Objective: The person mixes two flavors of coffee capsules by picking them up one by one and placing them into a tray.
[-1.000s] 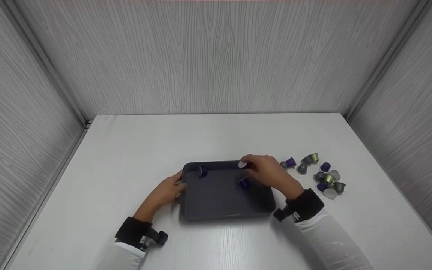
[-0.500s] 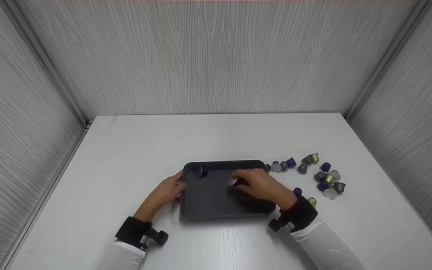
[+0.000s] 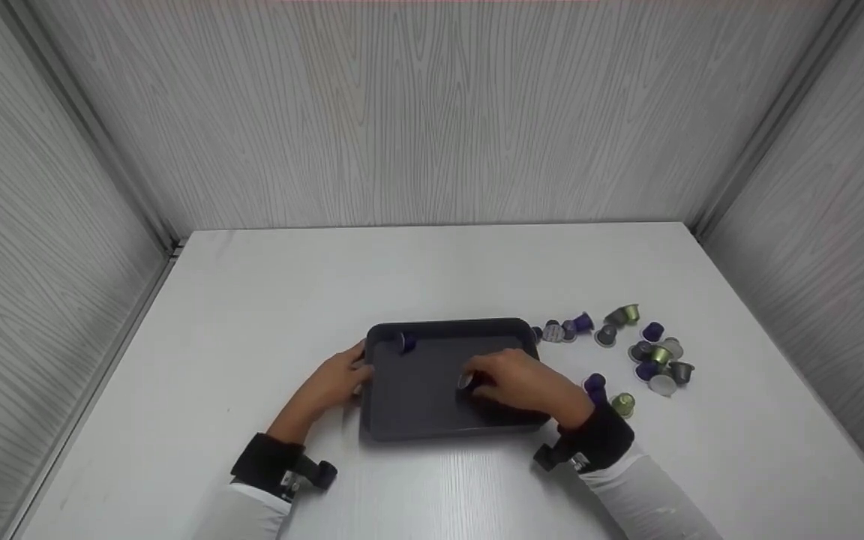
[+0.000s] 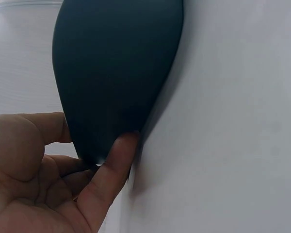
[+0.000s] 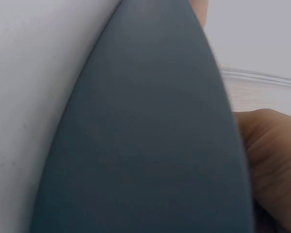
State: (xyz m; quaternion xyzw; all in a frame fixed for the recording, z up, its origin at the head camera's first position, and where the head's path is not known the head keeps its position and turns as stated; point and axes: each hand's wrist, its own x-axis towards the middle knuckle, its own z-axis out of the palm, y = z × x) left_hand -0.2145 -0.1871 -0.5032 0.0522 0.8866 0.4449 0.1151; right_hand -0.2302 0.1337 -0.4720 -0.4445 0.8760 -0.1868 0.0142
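A dark grey tray [image 3: 417,416] lies on the white table. My left hand [image 3: 338,379] holds the tray's left rim; in the left wrist view its fingers [image 4: 111,165] curl round the tray's edge [image 4: 116,73]. My right hand [image 3: 511,386] is low over the tray's middle and pinches a capsule with a silver foil lid [image 3: 466,382]. A blue capsule [image 3: 404,343] lies in the tray's far left corner. The right wrist view is filled by the tray [image 5: 145,145], with part of the right hand [image 5: 266,160] at its edge.
Several loose capsules, purple, green and grey, lie scattered on the table [image 3: 252,300] right of the tray, in a cluster [image 3: 653,352]. A purple capsule [image 3: 595,384] and a green capsule [image 3: 622,403] lie nearer my right wrist. Grey panelled walls close in three sides.
My right hand carried the foil-lidded capsule from the tray's far right corner toward me and down to the tray's middle, covering a blue capsule there. The left hand stayed still.
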